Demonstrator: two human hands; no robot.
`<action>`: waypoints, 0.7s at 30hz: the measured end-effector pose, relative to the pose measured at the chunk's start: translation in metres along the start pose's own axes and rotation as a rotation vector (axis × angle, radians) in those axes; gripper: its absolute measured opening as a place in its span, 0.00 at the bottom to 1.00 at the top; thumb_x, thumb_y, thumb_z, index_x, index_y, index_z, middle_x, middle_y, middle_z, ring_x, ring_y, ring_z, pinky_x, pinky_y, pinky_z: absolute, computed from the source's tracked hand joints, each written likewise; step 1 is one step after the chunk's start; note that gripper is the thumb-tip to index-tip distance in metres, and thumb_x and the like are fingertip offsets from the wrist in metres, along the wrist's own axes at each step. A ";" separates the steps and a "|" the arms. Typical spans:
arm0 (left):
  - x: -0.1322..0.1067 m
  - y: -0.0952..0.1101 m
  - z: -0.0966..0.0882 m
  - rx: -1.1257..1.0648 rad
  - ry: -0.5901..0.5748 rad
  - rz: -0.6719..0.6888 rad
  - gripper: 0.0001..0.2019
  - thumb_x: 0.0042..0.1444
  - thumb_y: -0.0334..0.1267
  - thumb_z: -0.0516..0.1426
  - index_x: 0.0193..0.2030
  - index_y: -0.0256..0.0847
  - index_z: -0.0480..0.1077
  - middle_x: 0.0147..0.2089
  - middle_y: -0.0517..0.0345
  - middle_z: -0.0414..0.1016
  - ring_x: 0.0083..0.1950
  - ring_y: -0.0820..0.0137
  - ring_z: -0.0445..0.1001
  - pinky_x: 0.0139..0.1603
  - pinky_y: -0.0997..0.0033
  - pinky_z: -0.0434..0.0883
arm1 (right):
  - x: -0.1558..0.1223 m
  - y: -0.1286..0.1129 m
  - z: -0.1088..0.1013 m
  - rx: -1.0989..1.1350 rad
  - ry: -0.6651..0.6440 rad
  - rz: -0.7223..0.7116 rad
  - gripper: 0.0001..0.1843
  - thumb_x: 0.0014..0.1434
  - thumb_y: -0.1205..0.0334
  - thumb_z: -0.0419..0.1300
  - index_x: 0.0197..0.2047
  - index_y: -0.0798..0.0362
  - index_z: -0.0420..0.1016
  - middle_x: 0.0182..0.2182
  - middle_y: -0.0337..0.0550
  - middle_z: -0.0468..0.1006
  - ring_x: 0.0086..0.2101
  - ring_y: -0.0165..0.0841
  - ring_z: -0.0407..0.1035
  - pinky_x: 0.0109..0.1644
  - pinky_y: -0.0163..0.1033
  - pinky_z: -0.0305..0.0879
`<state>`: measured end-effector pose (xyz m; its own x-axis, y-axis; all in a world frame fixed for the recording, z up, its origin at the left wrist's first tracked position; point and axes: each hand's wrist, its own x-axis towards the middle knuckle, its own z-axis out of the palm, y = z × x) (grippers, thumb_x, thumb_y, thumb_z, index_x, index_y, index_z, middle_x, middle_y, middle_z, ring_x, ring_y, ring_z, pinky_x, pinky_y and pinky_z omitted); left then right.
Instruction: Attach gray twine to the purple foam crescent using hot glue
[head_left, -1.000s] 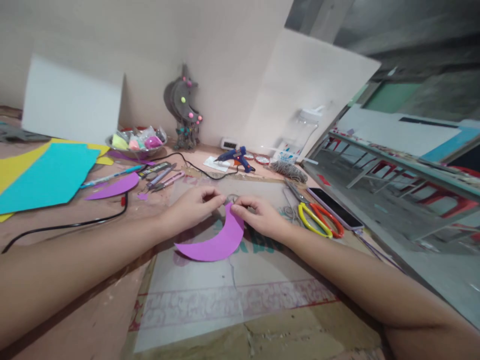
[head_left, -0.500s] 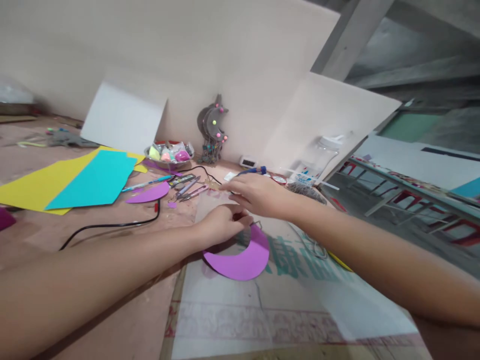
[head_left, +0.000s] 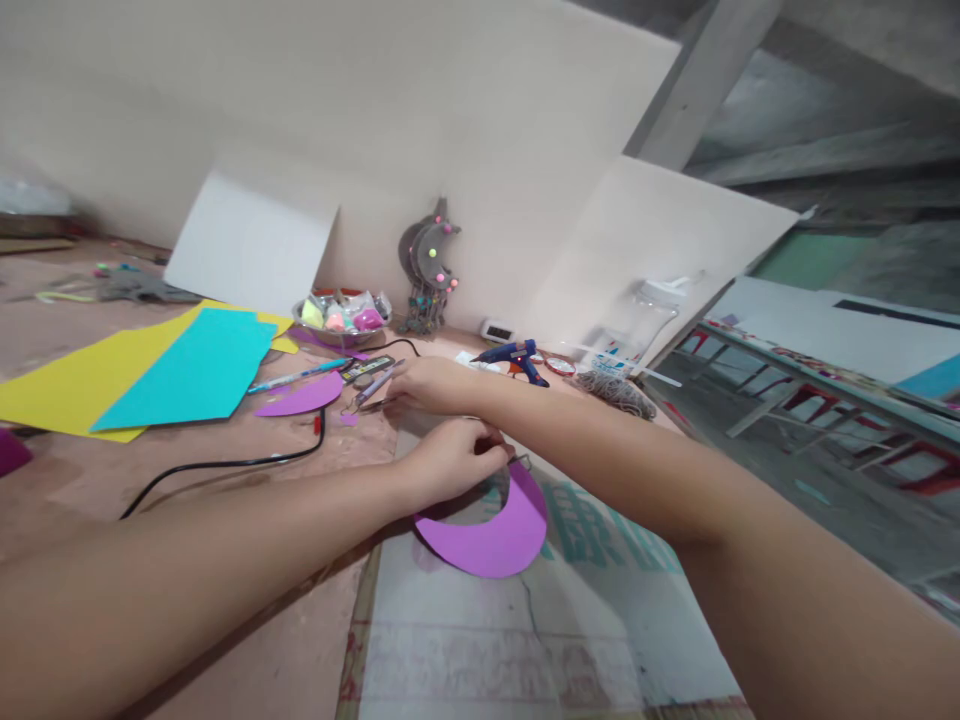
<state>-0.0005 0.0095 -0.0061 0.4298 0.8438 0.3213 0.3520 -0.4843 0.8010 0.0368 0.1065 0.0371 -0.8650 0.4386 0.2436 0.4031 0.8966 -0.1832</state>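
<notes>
A purple paper crescent (head_left: 491, 540) lies over the printed sheet, its horns pointing up. My left hand (head_left: 454, 460) is closed at the crescent's upper inside edge, fingers pinched together. A short loop of grey yarn (head_left: 523, 461) sticks out by the crescent's right horn, just past those fingertips. My right hand (head_left: 424, 387) reaches across above the left one. Its fingers point down over a slim pointed metal tool (head_left: 372, 406) beside a lilac pen (head_left: 375, 382); the hand covers the tool's other end, and whether the fingers grip it is hidden.
Yellow (head_left: 67, 380) and turquoise sheets (head_left: 187, 370), a purple offcut (head_left: 304, 396) and a black cable (head_left: 225, 463) lie left. Behind are a bowl of clay packets (head_left: 341, 315), a grey moon ornament (head_left: 429, 260), a blue glue gun (head_left: 517, 358), grey yarn (head_left: 616, 393) and a bottle (head_left: 652, 310).
My right hand has moved left and slightly down, from above the crescent to the pens and pointed tool. The glue gun is more exposed. My left hand stays at the crescent.
</notes>
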 end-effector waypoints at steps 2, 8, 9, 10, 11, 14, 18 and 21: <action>-0.001 0.002 0.000 0.003 0.002 -0.023 0.13 0.56 0.42 0.51 0.33 0.38 0.74 0.34 0.54 0.78 0.35 0.65 0.73 0.35 0.69 0.66 | -0.007 0.002 -0.010 -0.042 -0.039 -0.064 0.05 0.60 0.65 0.56 0.36 0.55 0.73 0.36 0.40 0.76 0.38 0.29 0.70 0.45 0.38 0.66; -0.002 0.006 0.000 0.020 -0.001 -0.102 0.16 0.57 0.47 0.51 0.31 0.39 0.72 0.31 0.56 0.76 0.32 0.66 0.71 0.31 0.70 0.64 | -0.054 0.011 -0.058 -0.075 0.186 0.060 0.13 0.63 0.66 0.46 0.45 0.57 0.70 0.39 0.45 0.75 0.40 0.32 0.68 0.44 0.37 0.62; -0.002 0.006 0.000 0.013 -0.004 -0.103 0.15 0.57 0.47 0.50 0.31 0.38 0.71 0.31 0.56 0.76 0.33 0.66 0.71 0.33 0.70 0.65 | -0.067 0.010 -0.062 -0.026 0.228 0.094 0.14 0.64 0.66 0.45 0.47 0.57 0.69 0.39 0.45 0.75 0.39 0.31 0.68 0.43 0.36 0.62; -0.001 0.006 0.000 -0.009 -0.024 -0.093 0.15 0.57 0.46 0.50 0.32 0.38 0.71 0.32 0.56 0.75 0.34 0.67 0.71 0.34 0.70 0.65 | -0.082 0.008 -0.065 0.021 0.280 0.127 0.15 0.64 0.65 0.44 0.49 0.57 0.67 0.39 0.45 0.74 0.38 0.30 0.68 0.43 0.35 0.62; -0.001 0.005 0.000 -0.036 -0.045 -0.079 0.14 0.58 0.45 0.49 0.32 0.38 0.70 0.31 0.57 0.75 0.34 0.67 0.71 0.35 0.71 0.66 | -0.096 0.005 -0.065 0.065 0.322 0.161 0.16 0.65 0.64 0.43 0.50 0.57 0.66 0.38 0.45 0.74 0.38 0.30 0.68 0.43 0.35 0.62; 0.000 0.004 0.000 -0.035 -0.093 -0.063 0.14 0.58 0.43 0.49 0.31 0.38 0.69 0.31 0.57 0.73 0.34 0.69 0.70 0.36 0.71 0.65 | -0.138 -0.008 -0.060 0.060 0.364 0.226 0.15 0.65 0.63 0.45 0.48 0.58 0.68 0.37 0.46 0.73 0.38 0.31 0.67 0.42 0.36 0.62; 0.000 0.004 -0.001 -0.019 -0.088 -0.079 0.14 0.59 0.44 0.48 0.32 0.38 0.69 0.30 0.58 0.72 0.32 0.70 0.69 0.34 0.71 0.64 | -0.182 -0.016 -0.048 -0.027 0.285 0.179 0.16 0.63 0.60 0.51 0.53 0.53 0.67 0.37 0.45 0.71 0.37 0.34 0.65 0.42 0.40 0.62; 0.000 0.008 -0.002 0.007 -0.087 -0.105 0.13 0.58 0.43 0.49 0.31 0.38 0.70 0.28 0.60 0.71 0.29 0.71 0.68 0.31 0.73 0.63 | -0.206 -0.013 -0.038 -0.023 0.342 0.187 0.19 0.64 0.58 0.50 0.58 0.50 0.62 0.36 0.44 0.71 0.34 0.33 0.65 0.39 0.40 0.63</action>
<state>0.0012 0.0058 0.0013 0.4612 0.8666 0.1907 0.4041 -0.3965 0.8243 0.2214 0.0066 0.0251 -0.6281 0.5859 0.5121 0.5546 0.7987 -0.2336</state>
